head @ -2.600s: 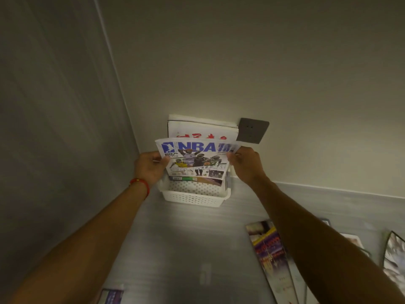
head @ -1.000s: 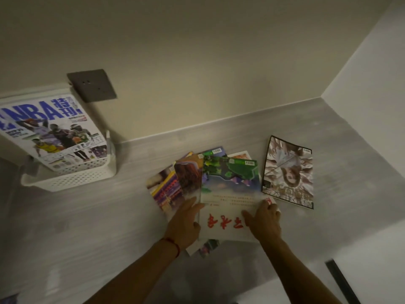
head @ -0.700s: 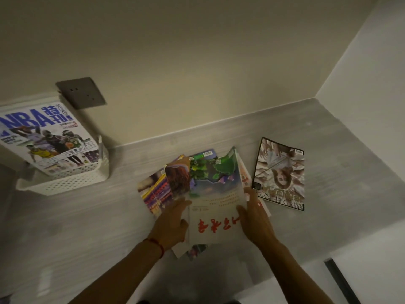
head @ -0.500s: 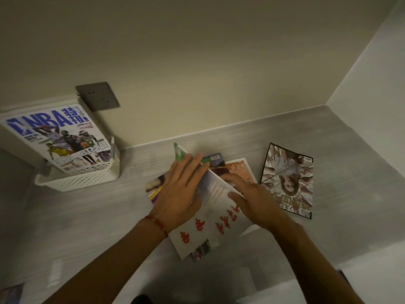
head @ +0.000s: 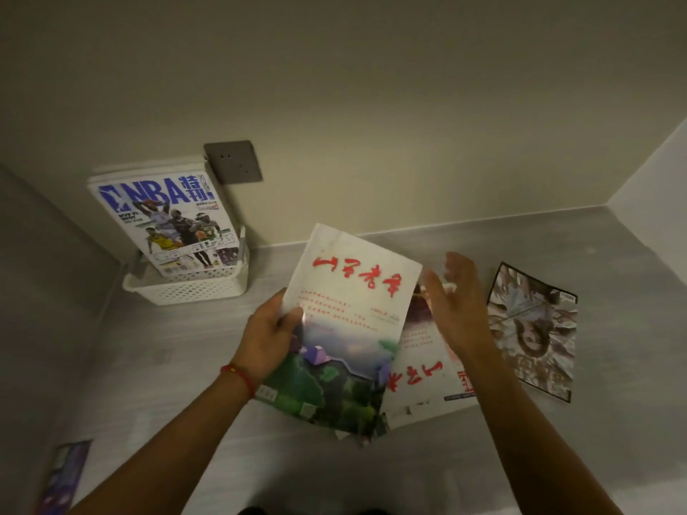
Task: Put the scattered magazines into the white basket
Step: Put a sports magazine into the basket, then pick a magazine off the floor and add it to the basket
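Partway through, by the look of it. Already standing upright in the white perforated plastic basket: a glossy basketball magazine with a blue title, with at least one more white-edged issue behind it, leaning on the wall. In hand now: a white magazine with red brush lettering and a green landscape on its lower half, lifted off the desk to the right of the basket, clamped along its left edge by the left hand, thumb on the cover. Right hand open and empty, fingers spread, just beside the magazine's right edge, not touching it.

Still to gather, as far as can be judged: a flat pile of overlapping magazines with a red-lettered white cover on top, right of the basket and under the lifted issue; a dark-bordered magazine with a portrait cover, farther right; and a purple-toned magazine, cut off by the frame well below the basket.

Pale grey wood-grain desk top set in a dim alcove, plain cream wall behind the basket, grey square wall socket just above it, side walls closing in left and right
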A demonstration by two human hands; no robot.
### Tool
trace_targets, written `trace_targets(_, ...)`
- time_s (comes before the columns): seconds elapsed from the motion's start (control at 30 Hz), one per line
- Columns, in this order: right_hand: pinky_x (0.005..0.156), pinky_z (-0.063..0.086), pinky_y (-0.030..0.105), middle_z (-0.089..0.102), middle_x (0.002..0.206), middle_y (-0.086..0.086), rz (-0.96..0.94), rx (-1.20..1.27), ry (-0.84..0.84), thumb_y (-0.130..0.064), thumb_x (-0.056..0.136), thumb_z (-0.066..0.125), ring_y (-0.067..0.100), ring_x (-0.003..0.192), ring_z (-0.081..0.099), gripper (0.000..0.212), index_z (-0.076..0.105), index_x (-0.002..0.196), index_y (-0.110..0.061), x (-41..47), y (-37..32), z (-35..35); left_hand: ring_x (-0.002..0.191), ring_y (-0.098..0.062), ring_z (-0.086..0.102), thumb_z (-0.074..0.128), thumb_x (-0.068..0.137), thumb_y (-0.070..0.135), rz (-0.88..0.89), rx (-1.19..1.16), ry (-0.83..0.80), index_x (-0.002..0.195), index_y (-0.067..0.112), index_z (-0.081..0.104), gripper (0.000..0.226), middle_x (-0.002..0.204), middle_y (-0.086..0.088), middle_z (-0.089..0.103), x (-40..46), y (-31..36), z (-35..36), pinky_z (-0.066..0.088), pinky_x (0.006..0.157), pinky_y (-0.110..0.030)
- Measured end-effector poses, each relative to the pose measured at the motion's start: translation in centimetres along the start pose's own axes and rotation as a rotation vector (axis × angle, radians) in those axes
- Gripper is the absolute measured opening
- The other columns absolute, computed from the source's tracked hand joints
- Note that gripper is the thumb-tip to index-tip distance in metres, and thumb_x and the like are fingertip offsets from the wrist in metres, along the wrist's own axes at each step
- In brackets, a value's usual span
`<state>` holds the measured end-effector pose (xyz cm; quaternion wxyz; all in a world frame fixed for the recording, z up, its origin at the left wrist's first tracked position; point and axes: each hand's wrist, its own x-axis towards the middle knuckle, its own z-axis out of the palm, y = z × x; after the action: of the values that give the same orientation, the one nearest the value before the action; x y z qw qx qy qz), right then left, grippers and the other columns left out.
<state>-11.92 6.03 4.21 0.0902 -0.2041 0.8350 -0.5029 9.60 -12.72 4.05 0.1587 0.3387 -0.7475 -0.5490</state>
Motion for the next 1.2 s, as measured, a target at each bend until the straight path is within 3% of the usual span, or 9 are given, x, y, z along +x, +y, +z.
trace_targets(0.17,0.068,0.057,0.025,0.065,0.118,0.0,0.203,0.312,-0.525,-0.05,0.096,0.052,0.007,0.081,0.065,0.043,0.047,0.134,-0.03,-5.1,0.5,6.5,0.088,-0.02,0.074,0.053,0.098,0.02,-0.109,-0.27,0.026,0.115,0.029,0.063,0.022,0.106,0.005,0.075,-1.2,-1.3,-4.3,0.061,0.066,-0.031)
trace_targets(0.27,0.052,0.056,0.023,0.071,0.098,-0.004,0.059,0.245,-0.496,-0.035,0.1,0.051,0.015,0.056,0.066,0.03,0.053,0.128,-0.026,-5.7,-1.5,9.9,0.097,-0.025,0.071,0.055,0.097,0.022,-0.146,-0.277,0.046,0.122,0.026,0.061,0.026,0.114,0.002,0.073,-1.2,-2.3,-7.3,0.062,0.08,-0.043)
trace_targets(0.33,0.055,0.058,0.024,0.071,0.098,-0.017,-0.013,0.198,-0.5,-0.031,0.098,0.055,0.025,0.066,0.07,0.032,0.057,0.129,-0.021,-4.9,-3.6,11.6,0.107,-0.023,0.068,0.054,0.097,0.024,-0.167,-0.317,0.087,0.127,0.025,0.058,0.03,0.12,0.002,0.07,-1.0,-2.9,-9.5,0.06,0.086,-0.046)
trace_targets(0.43,0.061,0.053,0.012,0.074,0.1,-0.006,-0.157,0.031,-0.488,-0.028,0.094,0.062,0.016,0.077,0.072,0.026,0.068,0.114,-0.013,-3.0,-7.4,14.3,0.112,-0.021,0.065,0.052,0.098,0.029,-0.142,-0.32,0.156,0.131,0.028,0.055,0.033,0.125,0.003,0.067,-0.2,-3.6,-13.5,0.059,0.087,-0.044)
trace_targets(0.57,0.055,0.057,0.034,0.075,0.07,0.007,-0.241,-0.082,-0.37,-0.028,0.088,0.07,0.02,0.056,0.069,0.023,0.075,0.085,-0.005,-0.4,-14.4,18.4,0.109,-0.021,0.066,0.061,0.092,0.02,0.003,-0.148,0.312,0.113,0.022,0.063,0.022,0.116,0.005,0.068,2.6,-3.6,-20.0,0.058,0.079,-0.031)
trace_targets(0.7,0.06,0.056,0.021,0.076,0.101,0.009,-0.386,-0.137,-0.273,-0.029,0.088,0.068,0.019,0.083,0.073,0.027,0.077,0.104,-0.009,1.6,-20.0,22.6,0.091,-0.019,0.067,0.062,0.091,0.016,0.092,0.007,0.481,0.095,0.023,0.066,0.009,0.1,0.001,0.069,5.9,-3.1,-26.0,0.05,0.063,-0.007)
trace_targets(0.83,0.062,0.041,-0.001,0.069,0.122,0.004,-0.411,-0.123,-0.298,-0.03,0.092,0.061,0.019,0.099,0.071,0.034,0.068,0.122,-0.015,2.7,-22.4,26.5,0.103,-0.026,0.067,0.06,0.093,0.015,0.113,-0.101,0.502,0.109,0.018,0.067,0.017,0.111,-0.007,0.07,7.7,-3.3,-29.6,0.057,0.084,-0.033)
trace_targets(1.07,0.046,0.035,-0.004,0.072,0.115,0.011,-0.261,-0.158,-0.373,-0.029,0.096,0.058,0.015,0.086,0.067,0.035,0.066,0.122,-0.008,5.3,-22.1,31.6,0.113,-0.031,0.063,0.056,0.095,0.008,-0.018,-0.135,0.463,0.12,0.006,0.064,0.027,0.123,-0.013,0.067,10.5,-5.8,-31.6,0.053,0.097,-0.046)
trace_targets(1.2,0.073,0.049,0.015,0.064,0.13,0.012,-0.159,-0.165,-0.401,-0.027,0.098,0.057,0.029,0.108,0.066,0.038,0.059,0.129,-0.006,6.0,-20.6,33.9,0.107,-0.024,0.064,0.057,0.094,0.007,-0.098,-0.151,0.435,0.12,0.008,0.066,0.027,0.121,-0.012,0.068,12.6,-7.3,-31.4,0.052,0.089,-0.034)
